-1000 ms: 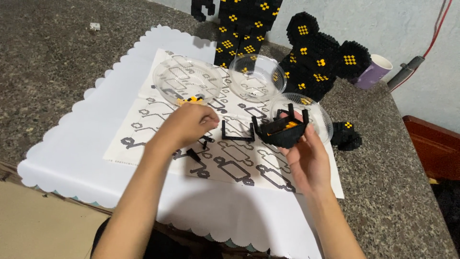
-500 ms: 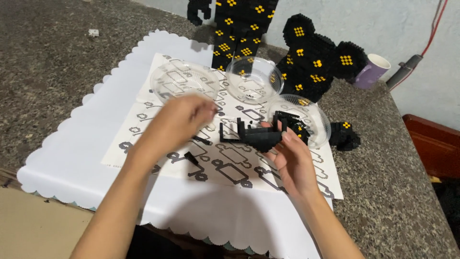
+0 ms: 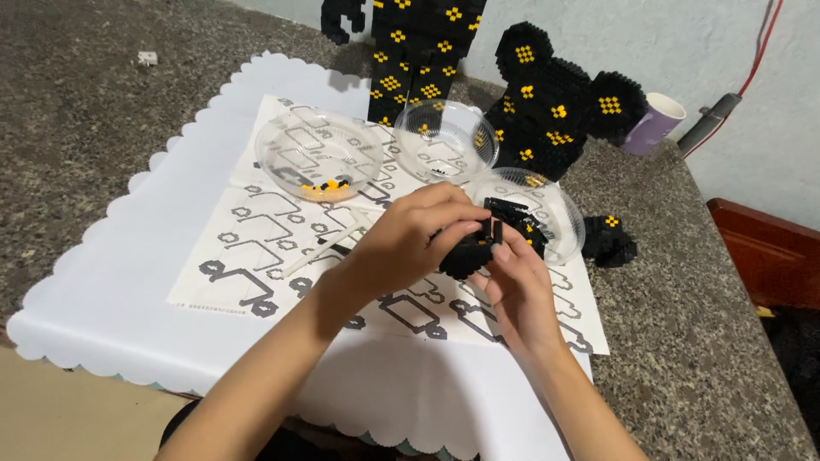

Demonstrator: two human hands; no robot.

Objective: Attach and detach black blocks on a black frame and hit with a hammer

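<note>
My right hand (image 3: pixel 518 290) holds a small black block assembly (image 3: pixel 471 253) above the printed instruction sheet (image 3: pixel 256 248). My left hand (image 3: pixel 410 239) reaches across and pinches the top of that same assembly, fingers closed on it. Whether a separate small piece sits under those fingertips is hidden. Just behind the hands stands a clear bowl (image 3: pixel 555 209) with black pieces in it.
A clear bowl (image 3: pixel 295 149) with yellow and black bits and another clear bowl (image 3: pixel 448 137) sit on the white scalloped mat (image 3: pixel 128 282). Black-and-yellow block figures (image 3: pixel 555 102) stand behind, a loose block part (image 3: pixel 608 241) at right, a purple cup (image 3: pixel 653 124) beyond.
My left hand has moved right from the bowl with yellow bits to the black assembly. My right hand has brought the assembly lower and closer to me.
</note>
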